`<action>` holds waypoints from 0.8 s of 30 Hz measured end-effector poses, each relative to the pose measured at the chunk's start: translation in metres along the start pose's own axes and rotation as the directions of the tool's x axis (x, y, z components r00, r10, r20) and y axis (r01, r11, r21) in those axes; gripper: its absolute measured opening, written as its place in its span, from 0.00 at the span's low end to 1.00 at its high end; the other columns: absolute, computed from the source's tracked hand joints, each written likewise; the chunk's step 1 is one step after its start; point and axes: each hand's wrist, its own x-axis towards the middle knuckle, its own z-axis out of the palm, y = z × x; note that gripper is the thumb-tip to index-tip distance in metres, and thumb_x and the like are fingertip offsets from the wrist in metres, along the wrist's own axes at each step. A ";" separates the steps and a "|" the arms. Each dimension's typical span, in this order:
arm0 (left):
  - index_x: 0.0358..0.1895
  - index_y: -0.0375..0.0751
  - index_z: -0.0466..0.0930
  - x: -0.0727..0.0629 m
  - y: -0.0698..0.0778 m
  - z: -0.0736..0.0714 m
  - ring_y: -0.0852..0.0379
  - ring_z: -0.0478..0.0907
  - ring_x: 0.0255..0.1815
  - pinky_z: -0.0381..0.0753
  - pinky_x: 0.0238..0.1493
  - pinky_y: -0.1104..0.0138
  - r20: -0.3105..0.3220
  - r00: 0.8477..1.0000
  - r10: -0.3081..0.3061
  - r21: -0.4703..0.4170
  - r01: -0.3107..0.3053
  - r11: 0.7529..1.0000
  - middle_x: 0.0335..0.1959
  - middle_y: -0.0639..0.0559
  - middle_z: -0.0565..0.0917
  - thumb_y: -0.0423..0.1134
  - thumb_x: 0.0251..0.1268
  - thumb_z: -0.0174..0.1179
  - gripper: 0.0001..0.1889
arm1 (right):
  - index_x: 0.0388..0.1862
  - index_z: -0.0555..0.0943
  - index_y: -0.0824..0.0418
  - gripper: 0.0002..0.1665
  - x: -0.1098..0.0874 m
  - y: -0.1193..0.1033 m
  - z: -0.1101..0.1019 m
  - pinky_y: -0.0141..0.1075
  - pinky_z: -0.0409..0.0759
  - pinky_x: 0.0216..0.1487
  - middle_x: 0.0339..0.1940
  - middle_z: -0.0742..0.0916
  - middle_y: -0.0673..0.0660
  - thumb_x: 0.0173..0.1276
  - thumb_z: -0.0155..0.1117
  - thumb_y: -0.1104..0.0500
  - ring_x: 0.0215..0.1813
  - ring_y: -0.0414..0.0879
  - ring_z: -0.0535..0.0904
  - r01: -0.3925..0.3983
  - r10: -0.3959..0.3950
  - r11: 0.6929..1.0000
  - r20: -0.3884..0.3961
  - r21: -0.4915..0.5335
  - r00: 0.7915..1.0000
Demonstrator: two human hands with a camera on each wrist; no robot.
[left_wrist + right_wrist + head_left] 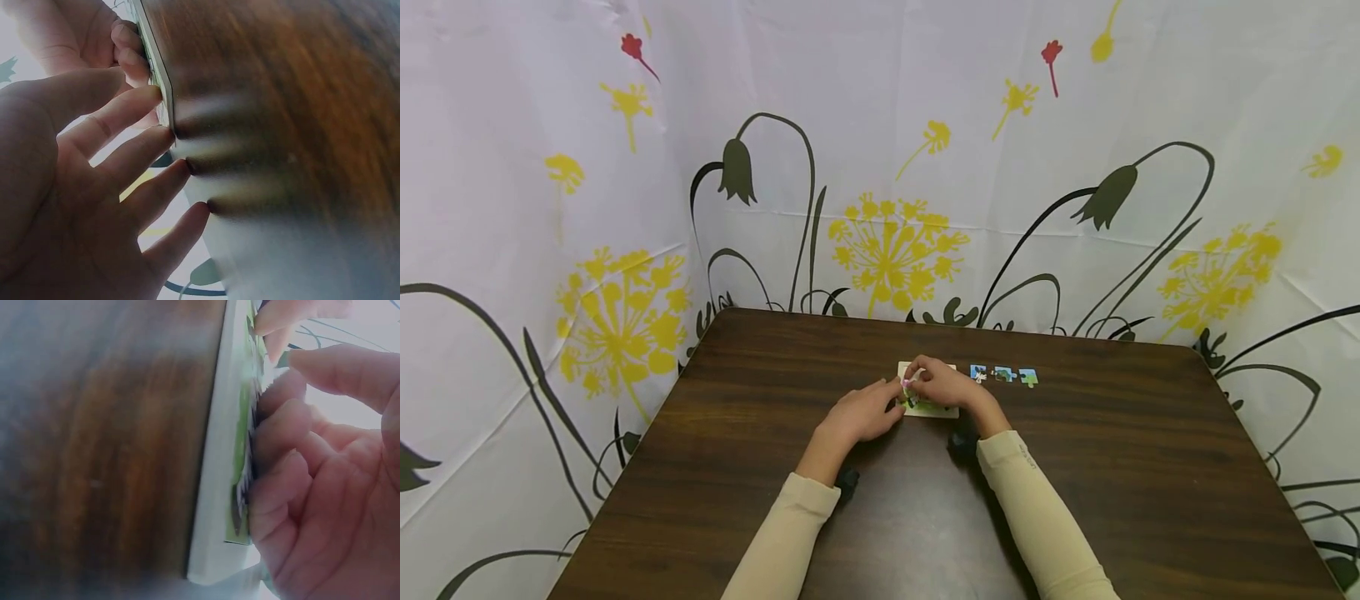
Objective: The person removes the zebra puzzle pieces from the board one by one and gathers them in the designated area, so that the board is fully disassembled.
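A small jigsaw puzzle board [936, 412] with a pale rim lies on the table, its picture partly filled with green-printed pieces and partly covered by the hands. My left hand [861, 412] is at the board's left side. Its fingers are extended, with the index and middle fingertips at the board's edge [164, 94] and the others on the tabletop. Over the board, my right hand [946, 386] pinches a small puzzle piece [284, 360] between thumb and finger; most of it is hidden. The other right fingers curl against the assembled pieces [240, 456].
Three loose puzzle pieces lie in a row right of the board: one blue and dark [977, 373], one blue and green [1004, 375], one blue with a green tab [1028, 377]. The dark wooden table [737, 400] ends at a flower-printed white curtain [880, 100].
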 end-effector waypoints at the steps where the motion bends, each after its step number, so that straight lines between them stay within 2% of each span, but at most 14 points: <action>1: 0.61 0.52 0.82 -0.001 0.001 0.000 0.39 0.70 0.82 0.73 0.75 0.37 0.002 1.000 -0.002 0.000 0.002 1.000 0.74 0.43 0.80 0.49 0.85 0.55 0.13 | 0.58 0.78 0.63 0.11 0.000 0.001 0.001 0.34 0.70 0.29 0.25 0.78 0.50 0.85 0.56 0.59 0.25 0.41 0.68 0.006 -0.006 1.000 -0.008 0.002 1.000; 8: 0.62 0.53 0.83 -0.003 0.005 -0.001 0.42 0.69 0.83 0.73 0.77 0.40 0.002 1.000 -0.023 0.012 0.023 1.000 0.74 0.46 0.80 0.50 0.86 0.55 0.14 | 0.55 0.80 0.62 0.10 0.000 0.004 0.003 0.34 0.70 0.29 0.24 0.79 0.50 0.83 0.62 0.58 0.24 0.41 0.69 0.026 -0.026 1.000 -0.066 0.005 0.997; 12: 0.61 0.53 0.83 -0.003 0.005 -0.002 0.41 0.69 0.83 0.74 0.75 0.40 0.001 1.000 -0.020 0.006 0.020 1.000 0.74 0.46 0.80 0.50 0.86 0.55 0.14 | 0.53 0.81 0.62 0.07 0.000 0.003 0.001 0.34 0.70 0.29 0.24 0.80 0.51 0.82 0.60 0.61 0.23 0.41 0.69 0.031 -0.030 0.999 -0.087 0.009 0.996; 18: 0.59 0.53 0.83 -0.003 0.003 -0.002 0.41 0.72 0.80 0.77 0.73 0.41 -0.011 1.000 -0.008 0.008 0.008 1.000 0.72 0.46 0.81 0.50 0.86 0.55 0.12 | 0.50 0.81 0.62 0.05 0.002 -0.001 -0.003 0.34 0.67 0.24 0.22 0.76 0.49 0.83 0.59 0.63 0.19 0.41 0.65 0.053 -0.053 0.999 -0.085 -0.003 0.995; 24: 0.57 0.54 0.82 -0.004 0.002 0.000 0.40 0.73 0.80 0.79 0.71 0.42 -0.017 1.000 0.010 0.011 -0.009 1.000 0.73 0.45 0.81 0.50 0.85 0.56 0.10 | 0.46 0.82 0.62 0.06 0.000 -0.003 -0.006 0.33 0.68 0.28 0.25 0.78 0.48 0.82 0.57 0.63 0.23 0.40 0.67 0.065 -0.067 0.998 -0.076 -0.023 0.995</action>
